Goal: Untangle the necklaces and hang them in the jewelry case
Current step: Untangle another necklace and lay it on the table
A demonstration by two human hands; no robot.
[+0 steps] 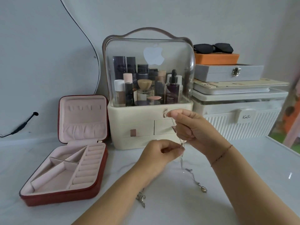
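A tangle of thin silver necklaces [182, 157] hangs between my hands above the white table. My right hand [191, 125] is raised and pinches the chains' upper part between thumb and fingers. Just below it, my left hand [159, 152] pinches the chains at a knot. The chains trail down onto the table and end in a small pendant [203, 190]. Another chain piece [140, 198] lies on the table under my left forearm. The red jewelry case [65, 161] stands open at the left, with a pink lining, hooks in its upright lid and ring rolls in its base.
A cream cosmetics organizer [151, 127] with a clear dome full of bottles stands right behind my hands. Stacked boxes [235, 101] with sunglasses on top fill the back right. A mirror [48, 62] leans at the back left. The table's right edge [282, 146] is near.
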